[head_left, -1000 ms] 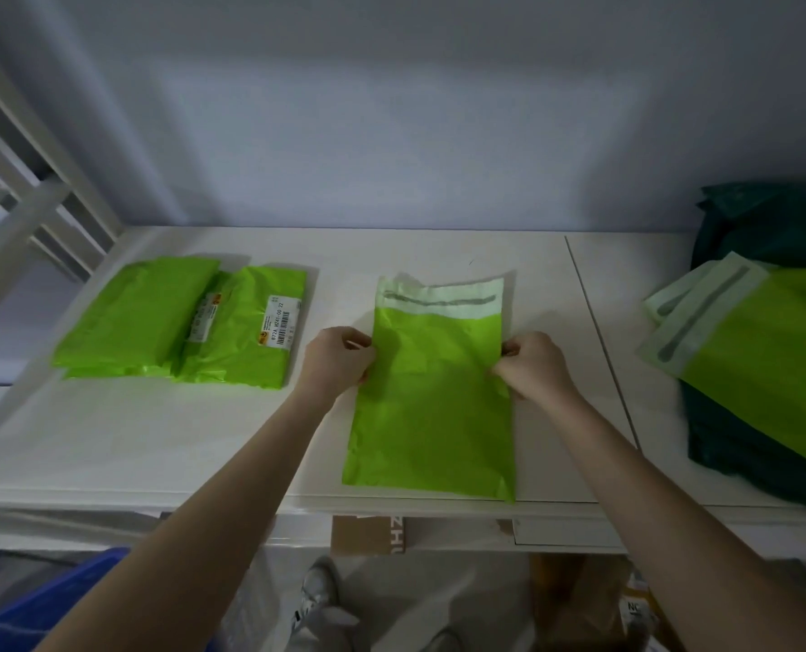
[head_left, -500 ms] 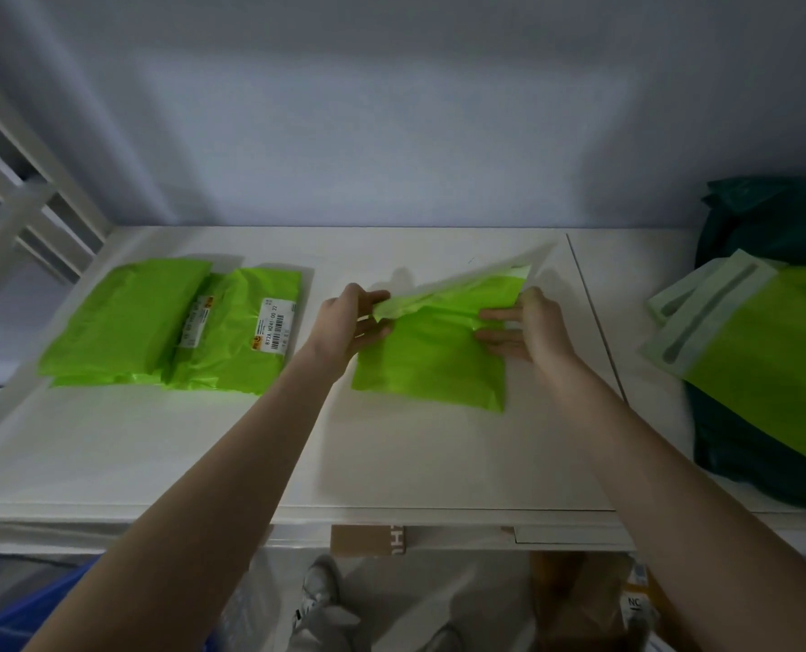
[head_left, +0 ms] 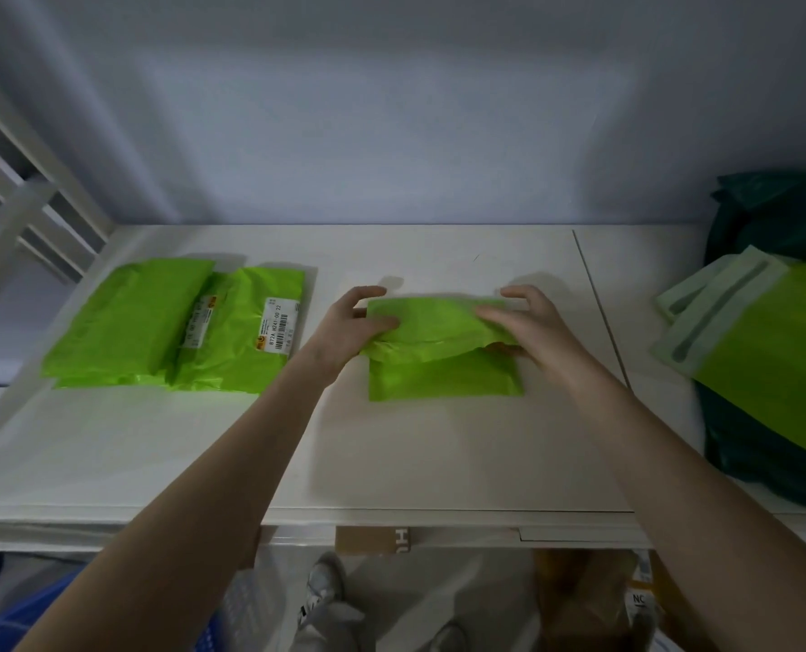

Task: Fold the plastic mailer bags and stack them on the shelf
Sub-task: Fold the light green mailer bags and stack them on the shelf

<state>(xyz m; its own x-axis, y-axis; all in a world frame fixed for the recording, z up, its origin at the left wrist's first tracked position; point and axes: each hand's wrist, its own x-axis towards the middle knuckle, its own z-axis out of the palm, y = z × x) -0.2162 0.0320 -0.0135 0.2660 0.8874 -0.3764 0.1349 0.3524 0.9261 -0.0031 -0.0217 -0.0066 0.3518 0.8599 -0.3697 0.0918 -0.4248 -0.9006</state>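
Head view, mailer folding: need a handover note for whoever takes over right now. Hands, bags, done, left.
Left hand: thumb lies on the left end of the half-folded green mailer, fingers raised over its far edge.
Right hand: fingers spread over the right end, thumb tucked under the upper flap.
The mailer lies mid-shelf, upper flap not yet flat.
Done: two folded green mailers overlapping at shelf left.
Left: flatten this fold, move it to the left pile, then fold the unfolded green mailers lying on dark green bags at right.
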